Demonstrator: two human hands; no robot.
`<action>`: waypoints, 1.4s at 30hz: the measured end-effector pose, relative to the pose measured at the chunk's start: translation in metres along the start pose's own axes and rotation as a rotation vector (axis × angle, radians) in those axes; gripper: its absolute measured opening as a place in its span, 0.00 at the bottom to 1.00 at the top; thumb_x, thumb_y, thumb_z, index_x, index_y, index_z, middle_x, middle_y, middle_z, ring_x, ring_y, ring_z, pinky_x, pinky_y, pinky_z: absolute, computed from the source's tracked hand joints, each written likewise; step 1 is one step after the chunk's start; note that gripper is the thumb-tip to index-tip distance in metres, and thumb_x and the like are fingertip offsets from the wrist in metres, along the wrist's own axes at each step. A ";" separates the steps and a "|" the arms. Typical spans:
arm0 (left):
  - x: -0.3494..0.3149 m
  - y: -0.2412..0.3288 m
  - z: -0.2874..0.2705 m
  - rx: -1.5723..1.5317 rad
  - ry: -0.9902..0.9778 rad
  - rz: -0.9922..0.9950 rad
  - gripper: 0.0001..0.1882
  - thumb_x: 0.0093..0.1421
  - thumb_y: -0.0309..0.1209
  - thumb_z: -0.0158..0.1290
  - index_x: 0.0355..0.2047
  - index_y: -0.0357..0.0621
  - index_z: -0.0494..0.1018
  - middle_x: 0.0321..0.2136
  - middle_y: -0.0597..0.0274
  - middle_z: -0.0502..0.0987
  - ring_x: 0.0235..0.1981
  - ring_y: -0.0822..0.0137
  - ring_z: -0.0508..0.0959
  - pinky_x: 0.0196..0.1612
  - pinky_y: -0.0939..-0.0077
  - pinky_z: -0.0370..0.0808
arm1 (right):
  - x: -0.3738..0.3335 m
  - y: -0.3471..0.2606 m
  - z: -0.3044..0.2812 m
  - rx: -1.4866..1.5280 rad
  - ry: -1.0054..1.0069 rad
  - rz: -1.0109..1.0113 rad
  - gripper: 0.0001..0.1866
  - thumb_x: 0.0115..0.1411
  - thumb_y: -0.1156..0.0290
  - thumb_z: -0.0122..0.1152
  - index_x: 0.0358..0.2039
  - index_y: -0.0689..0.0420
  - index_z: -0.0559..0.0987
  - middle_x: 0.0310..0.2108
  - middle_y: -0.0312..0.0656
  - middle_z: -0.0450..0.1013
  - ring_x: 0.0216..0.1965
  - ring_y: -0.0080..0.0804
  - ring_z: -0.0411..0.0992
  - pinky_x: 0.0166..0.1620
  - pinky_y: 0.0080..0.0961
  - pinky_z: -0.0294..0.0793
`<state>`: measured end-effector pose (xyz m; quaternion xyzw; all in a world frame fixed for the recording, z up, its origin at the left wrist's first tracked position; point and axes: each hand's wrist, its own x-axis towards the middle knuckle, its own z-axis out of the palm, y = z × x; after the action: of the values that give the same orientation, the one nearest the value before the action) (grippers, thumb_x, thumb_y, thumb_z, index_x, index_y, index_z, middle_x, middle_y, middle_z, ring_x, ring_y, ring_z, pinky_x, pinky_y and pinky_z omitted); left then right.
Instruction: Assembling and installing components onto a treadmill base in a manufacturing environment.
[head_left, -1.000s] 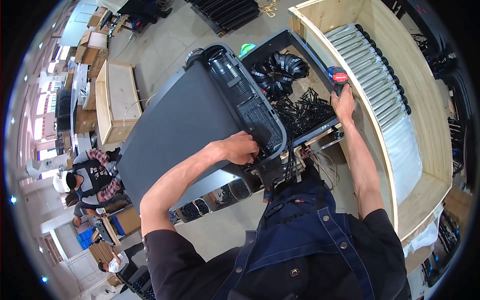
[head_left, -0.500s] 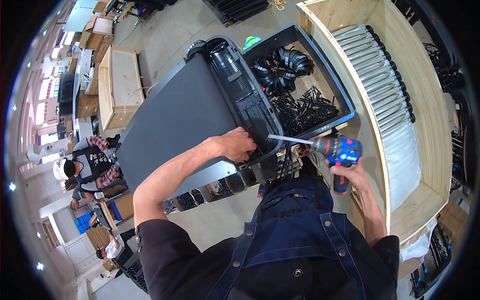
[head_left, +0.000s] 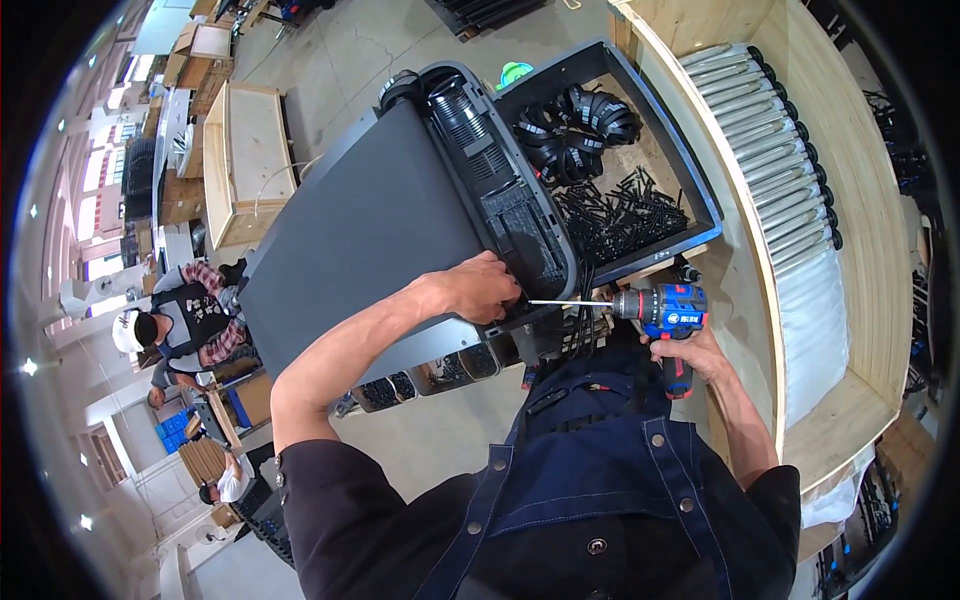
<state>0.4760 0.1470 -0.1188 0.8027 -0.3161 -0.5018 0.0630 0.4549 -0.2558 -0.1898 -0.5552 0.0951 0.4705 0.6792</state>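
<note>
My right hand grips a blue and black cordless drill by its handle. From its chuck a long thin bit points left, and its tip ends close to the fingers of my left hand. Those fingers are bent together at the near corner of a treadmill, beside the dark running belt. What they pinch is hidden under the hand. The treadmill's motor bay lies uncovered along its right end, with black parts inside. Dark cables hang by that corner.
Right of the treadmill, a black tray holds screws and coiled black parts. A wooden crate with metal rollers stands farther right. Bins sit below the treadmill's near edge. Co-workers are at the left.
The drill has turned more level and shifted slightly left, bringing the bit's tip from beside the motor bay down to my left fingers. My left hand stays at the corner.
</note>
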 end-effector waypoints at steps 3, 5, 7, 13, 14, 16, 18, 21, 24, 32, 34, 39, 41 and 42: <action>0.001 -0.001 -0.003 -0.002 -0.017 0.019 0.14 0.60 0.36 0.61 0.43 0.43 0.80 0.45 0.60 0.80 0.54 0.58 0.73 0.61 0.60 0.61 | 0.001 -0.005 -0.006 -0.035 -0.004 0.061 0.26 0.50 0.79 0.78 0.51 0.59 0.80 0.39 0.45 0.84 0.38 0.30 0.83 0.41 0.29 0.86; 0.000 -0.001 0.000 -0.001 -0.006 0.011 0.14 0.60 0.36 0.61 0.43 0.43 0.80 0.44 0.60 0.80 0.54 0.58 0.73 0.61 0.60 0.61 | 0.002 -0.009 -0.006 -0.081 -0.008 0.039 0.26 0.49 0.79 0.78 0.51 0.58 0.80 0.39 0.43 0.84 0.39 0.29 0.83 0.43 0.30 0.86; 0.000 -0.002 0.001 0.000 0.005 0.006 0.13 0.60 0.37 0.61 0.42 0.44 0.80 0.44 0.60 0.80 0.54 0.58 0.73 0.61 0.60 0.61 | 0.003 -0.011 -0.007 -0.126 -0.009 0.018 0.27 0.49 0.79 0.78 0.51 0.57 0.81 0.39 0.40 0.84 0.39 0.28 0.82 0.45 0.30 0.85; 0.000 -0.002 0.002 0.004 0.026 0.019 0.14 0.60 0.37 0.61 0.42 0.44 0.80 0.44 0.60 0.80 0.54 0.58 0.73 0.62 0.59 0.61 | 0.008 -0.022 -0.017 -0.441 0.025 0.071 0.27 0.45 0.77 0.81 0.47 0.54 0.81 0.36 0.32 0.82 0.37 0.23 0.79 0.45 0.28 0.81; 0.000 -0.001 0.000 0.005 0.010 0.018 0.14 0.60 0.37 0.61 0.42 0.44 0.80 0.45 0.59 0.80 0.54 0.57 0.73 0.62 0.59 0.61 | 0.010 -0.027 -0.014 -0.380 0.007 0.009 0.26 0.45 0.77 0.81 0.46 0.54 0.81 0.35 0.33 0.81 0.36 0.24 0.79 0.43 0.28 0.81; -0.002 -0.001 0.002 0.003 -0.006 0.015 0.14 0.59 0.37 0.61 0.42 0.44 0.80 0.45 0.59 0.80 0.54 0.57 0.73 0.62 0.59 0.62 | 0.015 -0.050 -0.003 -0.186 0.000 0.126 0.25 0.43 0.78 0.78 0.44 0.56 0.80 0.33 0.36 0.80 0.33 0.26 0.78 0.37 0.29 0.80; 0.000 -0.004 0.006 0.020 0.043 0.044 0.14 0.59 0.36 0.60 0.42 0.43 0.80 0.45 0.59 0.80 0.54 0.57 0.73 0.62 0.59 0.62 | 0.025 -0.054 -0.014 -0.086 -0.081 0.256 0.23 0.43 0.77 0.76 0.42 0.56 0.81 0.32 0.38 0.80 0.30 0.27 0.78 0.34 0.28 0.79; -0.001 -0.003 0.004 0.009 0.040 0.040 0.14 0.59 0.36 0.60 0.42 0.42 0.80 0.44 0.59 0.80 0.54 0.57 0.73 0.62 0.59 0.62 | 0.025 -0.065 -0.004 -0.211 -0.052 0.132 0.20 0.43 0.75 0.76 0.40 0.55 0.81 0.30 0.37 0.79 0.28 0.24 0.76 0.33 0.27 0.78; -0.001 -0.004 0.007 0.037 0.034 0.037 0.13 0.59 0.35 0.60 0.42 0.42 0.80 0.44 0.59 0.80 0.53 0.57 0.73 0.62 0.59 0.62 | 0.028 -0.074 -0.003 -0.299 -0.044 0.101 0.20 0.42 0.75 0.76 0.38 0.55 0.81 0.28 0.36 0.78 0.28 0.23 0.76 0.33 0.26 0.77; 0.001 -0.005 0.002 -0.010 0.016 0.041 0.16 0.60 0.33 0.61 0.45 0.37 0.75 0.40 0.54 0.81 0.53 0.52 0.75 0.63 0.57 0.62 | 0.034 -0.086 0.002 -0.353 -0.050 0.104 0.22 0.42 0.75 0.77 0.39 0.55 0.80 0.26 0.35 0.78 0.26 0.23 0.75 0.32 0.26 0.77; 0.001 -0.006 0.002 -0.073 0.016 0.029 0.18 0.60 0.31 0.62 0.47 0.36 0.73 0.40 0.52 0.82 0.54 0.50 0.76 0.64 0.57 0.62 | 0.041 -0.085 0.000 -0.352 -0.091 0.093 0.24 0.42 0.75 0.77 0.42 0.55 0.80 0.28 0.35 0.78 0.25 0.24 0.75 0.31 0.25 0.77; -0.005 -0.007 -0.004 -0.149 0.028 0.076 0.22 0.61 0.33 0.62 0.51 0.35 0.70 0.42 0.47 0.82 0.55 0.46 0.77 0.65 0.53 0.64 | 0.051 -0.092 0.002 -0.352 -0.089 0.117 0.28 0.42 0.76 0.78 0.45 0.56 0.78 0.30 0.37 0.79 0.26 0.25 0.76 0.29 0.26 0.78; -0.010 -0.005 -0.009 -0.307 0.030 0.014 0.22 0.63 0.33 0.61 0.53 0.36 0.70 0.43 0.46 0.82 0.55 0.48 0.78 0.63 0.54 0.68 | 0.054 -0.098 0.007 -0.370 -0.094 0.118 0.29 0.42 0.76 0.78 0.46 0.56 0.77 0.30 0.37 0.79 0.26 0.26 0.76 0.29 0.27 0.78; -0.014 -0.005 -0.011 -0.461 0.030 -0.045 0.22 0.65 0.34 0.61 0.54 0.36 0.70 0.45 0.46 0.81 0.54 0.50 0.78 0.61 0.56 0.72 | 0.054 -0.103 0.011 -0.356 -0.105 0.113 0.27 0.42 0.77 0.78 0.45 0.56 0.78 0.31 0.37 0.79 0.26 0.26 0.76 0.29 0.28 0.78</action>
<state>0.4830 0.1565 -0.1046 0.7812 -0.1740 -0.5502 0.2381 0.5562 -0.2113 -0.1523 -0.6349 0.0059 0.5455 0.5470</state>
